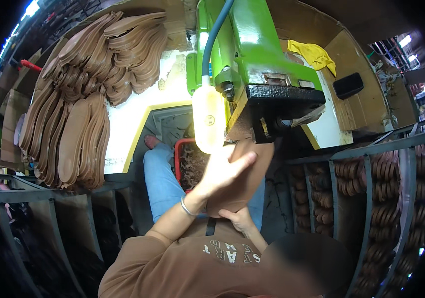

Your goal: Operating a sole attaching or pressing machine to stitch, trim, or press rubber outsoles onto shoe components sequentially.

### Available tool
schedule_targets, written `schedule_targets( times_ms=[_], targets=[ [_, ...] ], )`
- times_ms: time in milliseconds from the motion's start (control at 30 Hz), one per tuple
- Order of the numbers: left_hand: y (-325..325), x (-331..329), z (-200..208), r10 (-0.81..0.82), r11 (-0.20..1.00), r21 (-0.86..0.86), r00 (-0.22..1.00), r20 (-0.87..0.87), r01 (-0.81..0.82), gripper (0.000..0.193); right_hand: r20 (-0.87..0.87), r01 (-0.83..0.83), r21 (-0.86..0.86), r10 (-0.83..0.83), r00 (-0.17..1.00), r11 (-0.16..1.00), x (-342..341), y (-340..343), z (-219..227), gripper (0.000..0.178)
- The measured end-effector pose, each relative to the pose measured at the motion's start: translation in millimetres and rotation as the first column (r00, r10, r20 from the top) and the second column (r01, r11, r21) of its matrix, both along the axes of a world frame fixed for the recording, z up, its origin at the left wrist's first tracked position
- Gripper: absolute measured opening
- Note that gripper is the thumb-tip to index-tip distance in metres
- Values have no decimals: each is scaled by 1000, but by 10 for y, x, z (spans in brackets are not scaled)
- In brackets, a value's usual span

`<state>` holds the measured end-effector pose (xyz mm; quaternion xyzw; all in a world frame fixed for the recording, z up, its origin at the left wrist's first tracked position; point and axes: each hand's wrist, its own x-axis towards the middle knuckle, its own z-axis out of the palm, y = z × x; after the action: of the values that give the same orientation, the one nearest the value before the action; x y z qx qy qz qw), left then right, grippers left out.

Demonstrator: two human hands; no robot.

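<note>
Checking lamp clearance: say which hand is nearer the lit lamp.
Left. The left hand is on the brown sole piece, by the lower end of the lit lamp; the right hand is farther away, at the piece's near end.

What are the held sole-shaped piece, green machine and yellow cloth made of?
Held sole-shaped piece: probably leather or rubber-like sheet; matte, even brown, so composition stays open.
Green machine: likely painted metal; glossy highlights on a rigid housing.
Yellow cloth: seemingly soft woven or knit fabric; loose folds.

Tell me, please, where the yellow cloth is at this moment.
In the head view, the yellow cloth lies at upper right, just right of the green machine, near a black rectangular object.
</note>
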<state>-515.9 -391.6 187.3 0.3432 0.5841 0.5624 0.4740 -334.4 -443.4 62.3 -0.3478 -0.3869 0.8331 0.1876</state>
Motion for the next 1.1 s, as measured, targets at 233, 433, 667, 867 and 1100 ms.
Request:
schedule_targets(
  times_ms=[233, 433, 667, 867, 1100],
  targets=[
    [-280, 45, -257, 127, 983, 124, 989, 72, -136, 25, 135, -157, 138, 138, 981, 978, 438, -46, 206, 47],
    [-247, 101, -199, 208, 946, 184, 933, 293, -268, 29, 25, 349, 237, -364, 931, 907, 831, 284, 390, 40],
    [-169, -108, -231, 70, 986, 152, 997, -15, -67, 29, -93, 553, 414, -570, 816, 723, 793, 1228, 738, 30],
    [-308, -280, -314, 83, 987, 142, 995, -62, -73, 21, -159, 552, 374, -535, 830, 745, 382, 1662, 966, 24],
    [-621, -595, -114, 162, 969, 182, 986, 47, -168, 34, -168, 496, 322, -466, 868, 807, -66, 1511, 995, 27]
  ],
)
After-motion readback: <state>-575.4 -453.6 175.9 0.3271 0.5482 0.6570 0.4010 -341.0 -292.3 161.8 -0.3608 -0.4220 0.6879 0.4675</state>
